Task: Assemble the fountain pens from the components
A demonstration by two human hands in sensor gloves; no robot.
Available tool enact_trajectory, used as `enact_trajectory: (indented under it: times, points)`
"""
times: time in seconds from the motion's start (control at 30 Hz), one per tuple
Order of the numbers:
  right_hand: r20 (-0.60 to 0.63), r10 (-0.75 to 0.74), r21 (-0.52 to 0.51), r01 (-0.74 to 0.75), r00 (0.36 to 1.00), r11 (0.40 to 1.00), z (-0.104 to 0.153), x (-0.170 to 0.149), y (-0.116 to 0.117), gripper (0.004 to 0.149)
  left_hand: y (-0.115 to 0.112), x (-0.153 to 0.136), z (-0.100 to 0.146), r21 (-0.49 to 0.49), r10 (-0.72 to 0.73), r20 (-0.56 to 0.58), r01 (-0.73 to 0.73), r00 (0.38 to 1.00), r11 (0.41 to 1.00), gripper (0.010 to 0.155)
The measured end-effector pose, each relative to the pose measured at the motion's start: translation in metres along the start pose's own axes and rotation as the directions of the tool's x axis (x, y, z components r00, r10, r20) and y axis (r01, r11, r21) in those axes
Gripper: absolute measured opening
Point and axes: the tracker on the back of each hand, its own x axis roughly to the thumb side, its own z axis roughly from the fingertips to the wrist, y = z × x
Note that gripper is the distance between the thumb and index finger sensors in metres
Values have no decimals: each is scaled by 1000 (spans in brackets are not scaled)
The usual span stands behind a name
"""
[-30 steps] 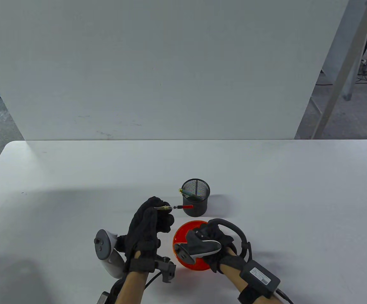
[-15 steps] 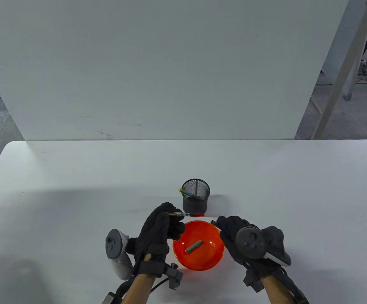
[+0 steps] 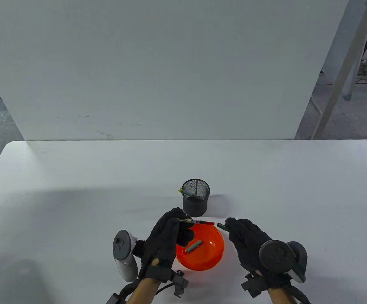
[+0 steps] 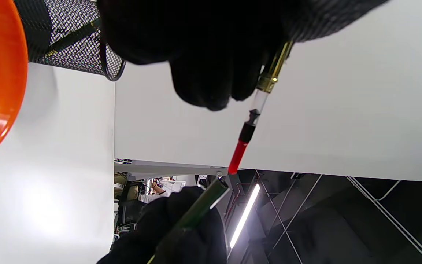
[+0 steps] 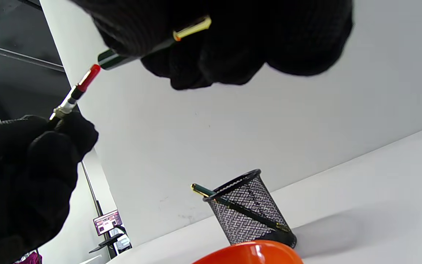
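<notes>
My left hand [image 3: 170, 234] pinches a pen front section with a clear and red ink converter [image 3: 199, 222] [image 4: 245, 135] [image 5: 81, 86] pointing right, above the orange bowl's far rim. My right hand [image 3: 250, 240] grips a dark green pen barrel [image 3: 222, 226] [image 4: 196, 209] [image 5: 137, 51] with a gold end, its open end facing the converter's red tip, a small gap between them. The orange bowl [image 3: 213, 256] holds one grey-green pen part [image 3: 193, 246]. A black mesh pen cup [image 3: 195, 199] behind holds a green pen with gold trim [image 3: 188, 192] [image 5: 233, 203].
The white table [image 3: 75, 205] runs to a white wall panel behind. The mesh cup stands just behind the bowl and my hands. A table leg and cables are off to the far right.
My right hand came out of the bowl holding the green barrel and moved right, then turned it toward the converter. My left hand moved the converter down and right, over the bowl's far rim.
</notes>
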Motion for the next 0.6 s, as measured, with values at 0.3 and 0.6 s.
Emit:
enact_trajectory:
  times: [0.3,0.6]
  points:
    - [-6,-44,22,44,999,999,0,-6,1,46,-3,-2,-1,-14,-10,1,10,1000,1000,45]
    - [15,-22,44,22,1000,999,0,-4,6,46,-6,-2,-1,-38,-49,-7,49,999,998,45]
